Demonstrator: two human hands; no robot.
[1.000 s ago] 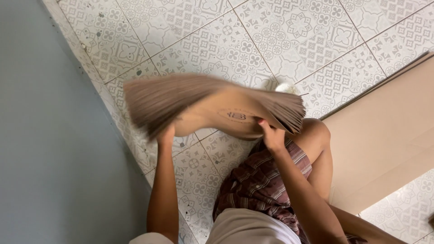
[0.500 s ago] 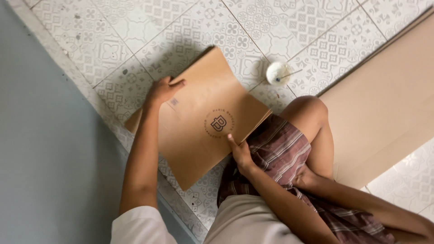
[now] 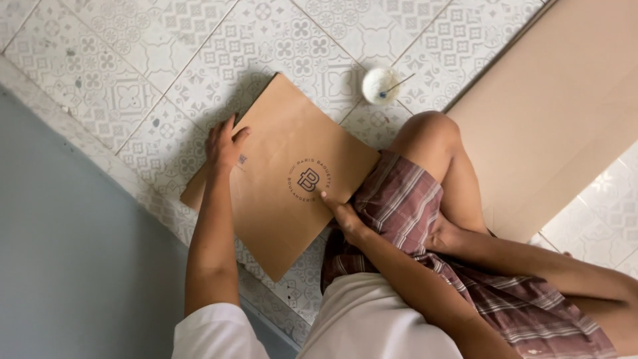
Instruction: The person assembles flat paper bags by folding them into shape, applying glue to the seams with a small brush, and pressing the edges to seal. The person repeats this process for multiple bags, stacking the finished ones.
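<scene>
brown paper bags [image 3: 286, 179] flat on patterned floor tiles [image 3: 199, 46], left hand [image 3: 224, 143] and right hand [image 3: 344, 216] fingers spread on top

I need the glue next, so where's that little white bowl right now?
In the head view, the small white bowl sits on the tiled floor at upper centre, beyond the raised knee.

Plain tan-brown paper bag [image 3: 286, 173] with a dark round stamp at its centre, lying on pale grey floor tiles [image 3: 166, 40] with ornate floral patterning. Maroon-and-white plaid shorts [image 3: 412, 206] on the right, a small white bowl [image 3: 380, 85] beyond, flat blue-grey wall [image 3: 73, 266] on the left.
</scene>
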